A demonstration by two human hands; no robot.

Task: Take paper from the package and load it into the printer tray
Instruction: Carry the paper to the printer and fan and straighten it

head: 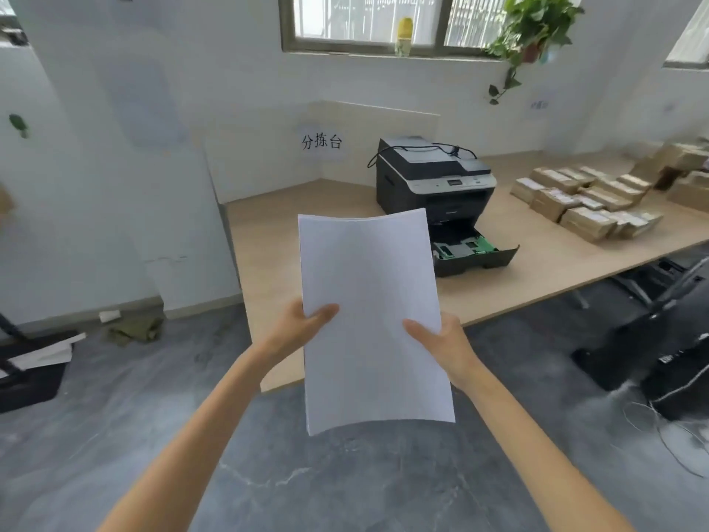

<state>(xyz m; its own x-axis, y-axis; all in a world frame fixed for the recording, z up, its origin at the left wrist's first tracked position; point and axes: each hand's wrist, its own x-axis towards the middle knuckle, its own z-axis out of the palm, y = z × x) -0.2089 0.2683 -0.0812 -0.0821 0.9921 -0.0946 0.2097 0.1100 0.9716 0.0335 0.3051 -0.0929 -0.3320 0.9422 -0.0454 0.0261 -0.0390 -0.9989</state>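
Note:
A stack of white paper (370,301) is held up in front of me, slightly bowed. My left hand (301,324) grips its left edge with the thumb on top. My right hand (441,339) grips the right edge the same way. Behind the paper, a black and grey printer (433,174) stands on the wooden table (537,274). Its paper tray (475,251) is pulled out toward me, with green guides showing inside. The paper hides the tray's left part. No paper package is visible.
Several brown wrapped parcels (587,201) lie on the table to the right of the printer. A black office chair (660,339) and loose cables sit on the floor at right. A dark box with white sheets (34,362) stands at left. A potted plant (533,28) hangs by the window.

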